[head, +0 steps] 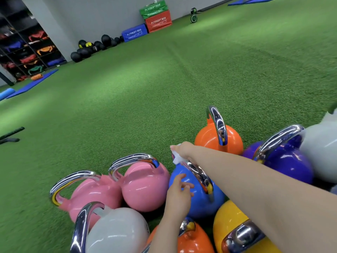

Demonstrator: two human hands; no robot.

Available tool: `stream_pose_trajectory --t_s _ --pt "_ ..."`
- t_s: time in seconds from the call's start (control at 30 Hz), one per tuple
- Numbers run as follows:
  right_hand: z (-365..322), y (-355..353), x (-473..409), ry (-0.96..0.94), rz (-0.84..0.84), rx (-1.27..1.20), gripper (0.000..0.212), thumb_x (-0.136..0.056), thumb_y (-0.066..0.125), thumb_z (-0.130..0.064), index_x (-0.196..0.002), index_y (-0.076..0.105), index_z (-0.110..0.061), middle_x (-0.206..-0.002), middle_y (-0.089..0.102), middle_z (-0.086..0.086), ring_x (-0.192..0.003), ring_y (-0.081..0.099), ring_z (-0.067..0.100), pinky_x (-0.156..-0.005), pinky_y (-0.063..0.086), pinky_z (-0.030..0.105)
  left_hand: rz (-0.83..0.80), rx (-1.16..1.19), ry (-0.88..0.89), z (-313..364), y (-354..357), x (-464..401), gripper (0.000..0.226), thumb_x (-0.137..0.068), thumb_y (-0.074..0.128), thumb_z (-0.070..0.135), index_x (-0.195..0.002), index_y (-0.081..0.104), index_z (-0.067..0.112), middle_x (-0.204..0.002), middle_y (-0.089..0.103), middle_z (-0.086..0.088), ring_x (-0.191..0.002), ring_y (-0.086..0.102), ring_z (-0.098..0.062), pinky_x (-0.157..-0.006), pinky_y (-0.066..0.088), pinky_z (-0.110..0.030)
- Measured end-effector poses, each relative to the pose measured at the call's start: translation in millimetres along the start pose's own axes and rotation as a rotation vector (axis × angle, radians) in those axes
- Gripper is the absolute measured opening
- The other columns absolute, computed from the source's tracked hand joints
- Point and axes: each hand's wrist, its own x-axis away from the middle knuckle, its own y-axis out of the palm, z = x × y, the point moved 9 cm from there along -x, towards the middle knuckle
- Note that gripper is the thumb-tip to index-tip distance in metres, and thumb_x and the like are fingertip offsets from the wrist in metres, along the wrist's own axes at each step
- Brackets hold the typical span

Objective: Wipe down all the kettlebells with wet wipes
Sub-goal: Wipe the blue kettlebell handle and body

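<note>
Head view: wipe at the far end of the blue handle

Right hand (184, 149) pinches the wet wipe (176, 157) at the handle's far end. Left hand (179, 194), fingers loose, touches the blue kettlebell (197, 203). Its chrome handle (200, 175) runs back towards the person — I'd expect the stroke to follow it.

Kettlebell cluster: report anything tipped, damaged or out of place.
Nothing looks damaged or spilled. The kettlebells sit packed together on the turf, handles leaning different ways. The right hand holds a wipe at the blue kettlebell.
</note>
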Motion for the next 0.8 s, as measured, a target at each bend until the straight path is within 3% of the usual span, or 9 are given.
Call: stream_pose_trajectory --t_s 0.07,0.13,0.17,0.23,0.33,0.5,0.6,0.73,0.8 --pt "-7 2 6 -0.074 -0.002 0.147 0.032 -0.096 0.042 -0.024 -0.122 0.043 -0.004 -0.098 0.048 0.010 -0.082 0.047 0.026 -0.070 0.040 0.031 0.012 0.012 -0.012 -1 -1 2 0.028 -0.095 0.034 0.001 -0.112 0.051 0.014 -0.082 0.058 0.007 -0.063 0.054 -0.008 -0.055 0.040 -0.008" --pt "1 4 9 -0.125 0.011 0.137 0.007 -0.095 0.043 -0.020 -0.090 0.044 -0.015 -0.075 0.042 0.004 -0.060 0.039 0.020 -0.053 0.033 0.024 0.013 0.019 -0.015 0 -2 2 0.023 -0.095 0.035 0.003 -0.101 0.052 0.018 -0.082 0.058 0.007 -0.062 0.053 -0.007 -0.052 0.038 -0.007" --pt "6 7 14 -0.155 -0.007 0.131 0.016 -0.095 0.044 -0.022 -0.080 0.039 -0.019 -0.069 0.039 0.001 -0.055 0.035 0.017 -0.048 0.028 0.023 0.008 0.019 -0.016 -1 -2 1 0.022 -0.096 0.035 0.004 -0.099 0.052 0.018 -0.082 0.058 0.007 -0.062 0.053 -0.007 -0.051 0.038 -0.008" --pt "30 9 20 -0.085 -0.034 -0.167 0.030 -0.095 0.046 -0.037 -0.070 0.039 -0.021 -0.065 0.042 -0.001 -0.057 0.038 0.015 -0.050 0.031 0.023 -0.005 0.025 -0.028 -3 0 -1 0.022 -0.095 0.035 0.003 -0.097 0.052 0.018 -0.082 0.058 0.006 -0.062 0.053 -0.007 -0.051 0.037 -0.009" --pt "48 21 29 -0.113 -0.095 -0.430 0.032 -0.096 0.043 -0.040 -0.071 0.047 -0.020 -0.068 0.049 0.002 -0.057 0.043 0.015 -0.059 0.035 0.027 -0.019 0.006 -0.043 -6 4 -5 0.027 -0.094 0.035 0.000 -0.089 0.053 0.020 -0.082 0.059 0.004 -0.062 0.053 -0.008 -0.051 0.036 -0.011" --pt "55 36 49 -0.248 -0.270 -0.532 0.032 -0.097 0.047 -0.019 -0.065 0.044 -0.015 -0.048 0.051 -0.006 -0.039 0.045 0.002 -0.042 0.033 0.015 -0.021 -0.085 -0.026 -9 5 -7 0.035 -0.092 0.036 -0.001 -0.077 0.052 0.026 -0.082 0.061 0.003 -0.065 0.055 -0.010 -0.069 0.047 -0.025" --pt "66 35 52 -0.234 -0.267 -0.497 0.022 -0.085 0.066 -0.018 -0.068 0.052 -0.017 -0.049 0.058 -0.010 -0.045 0.053 0.002 -0.046 0.041 0.015 -0.013 -0.130 -0.010 -9 4 -7 0.035 -0.092 0.036 0.000 -0.075 0.054 0.024 -0.084 0.061 0.002 -0.070 0.056 -0.012 -0.081 0.050 -0.032" --pt "76 35 47 -0.228 -0.176 -0.264 0.022 -0.066 0.076 -0.021 -0.068 0.054 -0.022 -0.059 0.058 -0.010 -0.054 0.054 0.003 -0.053 0.044 0.015 -0.019 -0.156 -0.001 -8 4 -5 0.033 -0.092 0.038 0.003 -0.074 0.053 0.025 -0.078 0.059 0.008 -0.066 0.054 -0.011 -0.065 0.043 -0.019" --pt "80 34 48 -0.230 -0.142 -0.129 0.025 -0.071 0.077 -0.017 -0.065 0.054 -0.024 -0.062 0.056 -0.010 -0.058 0.052 0.005 -0.055 0.042 0.015 -0.030 -0.188 0.008 -9 6 -5 0.033 -0.092 0.038 0.003 -0.074 0.053 0.026 -0.079 0.060 0.008 -0.070 0.054 -0.013 -0.069 0.044 -0.021"
